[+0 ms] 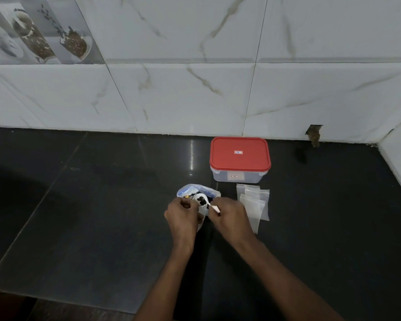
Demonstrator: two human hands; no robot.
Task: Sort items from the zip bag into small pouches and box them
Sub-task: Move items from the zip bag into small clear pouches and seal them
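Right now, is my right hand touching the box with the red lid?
Apart. The head view shows bare dark counter between the right hand and the box.

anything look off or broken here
Yes: a broken gap in the wall tile at the back right of the counter, with brownish debris hanging out. The red-lidded box, pouches and zip bag look in order.

glossy black stone counter meets a white marble-veined tiled wall, light glinting off it
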